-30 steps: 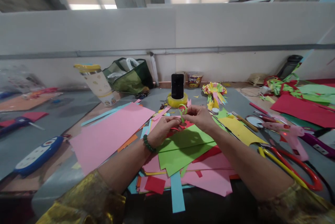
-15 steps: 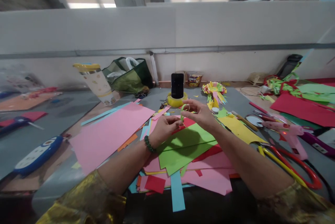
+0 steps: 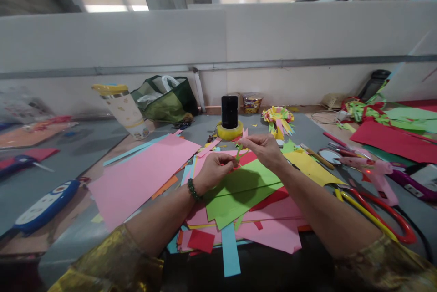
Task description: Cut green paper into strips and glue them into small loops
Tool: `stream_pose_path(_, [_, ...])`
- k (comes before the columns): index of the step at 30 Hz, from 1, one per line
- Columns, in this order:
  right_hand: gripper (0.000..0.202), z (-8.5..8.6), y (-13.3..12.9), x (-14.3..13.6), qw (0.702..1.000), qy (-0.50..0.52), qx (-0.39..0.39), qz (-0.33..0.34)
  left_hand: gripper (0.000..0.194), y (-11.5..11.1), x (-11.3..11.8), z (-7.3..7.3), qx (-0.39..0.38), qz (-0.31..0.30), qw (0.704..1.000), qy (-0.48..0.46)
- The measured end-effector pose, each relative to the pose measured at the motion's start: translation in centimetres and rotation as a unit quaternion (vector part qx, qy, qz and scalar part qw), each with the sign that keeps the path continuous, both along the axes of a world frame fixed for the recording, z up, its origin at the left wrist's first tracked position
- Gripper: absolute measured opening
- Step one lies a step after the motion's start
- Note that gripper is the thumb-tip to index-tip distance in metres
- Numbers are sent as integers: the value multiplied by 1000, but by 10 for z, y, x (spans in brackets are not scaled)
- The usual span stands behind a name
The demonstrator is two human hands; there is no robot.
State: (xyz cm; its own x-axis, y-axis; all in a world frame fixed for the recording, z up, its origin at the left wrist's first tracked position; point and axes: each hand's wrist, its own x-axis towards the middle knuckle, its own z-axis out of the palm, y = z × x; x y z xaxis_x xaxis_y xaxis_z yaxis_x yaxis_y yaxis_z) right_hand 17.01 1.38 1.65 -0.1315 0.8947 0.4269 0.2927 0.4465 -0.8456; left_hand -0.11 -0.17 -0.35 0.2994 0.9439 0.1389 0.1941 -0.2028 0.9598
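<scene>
Between my two hands is a thin green paper strip [image 3: 240, 152]. My left hand [image 3: 217, 170], with a dark green bead bracelet on the wrist, pinches its lower end. My right hand [image 3: 262, 148] is closed at the strip's upper end, thumb and index finger together. Both hands are over a green paper sheet [image 3: 232, 205] that lies on a pile of pink, red and blue paper. A blue strip [image 3: 231, 251] sticks out of the pile toward me.
Pink sheets [image 3: 146, 173] lie at the left, near a tilted tumbler [image 3: 124, 112]. A phone [image 3: 230, 112] stands in a yellow tape roll. At the right are a pink glue gun [image 3: 372, 171], red-handled scissors [image 3: 392, 219] and a paper pompom [image 3: 278, 119].
My right fingers have closed from a looser curl around the strip into a pinch. The strip's curled top has straightened somewhat. The left hand has stayed nearly in place.
</scene>
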Motion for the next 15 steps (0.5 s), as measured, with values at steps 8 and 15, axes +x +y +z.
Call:
stream_pose_path(8, [59, 6, 3, 5, 987, 80, -109, 81, 26, 1, -3, 1, -71, -22, 995, -71])
stream_pose_path(15, [46, 4, 5, 4, 989, 96, -102, 45, 34, 0, -4, 3, -75, -19, 994, -74])
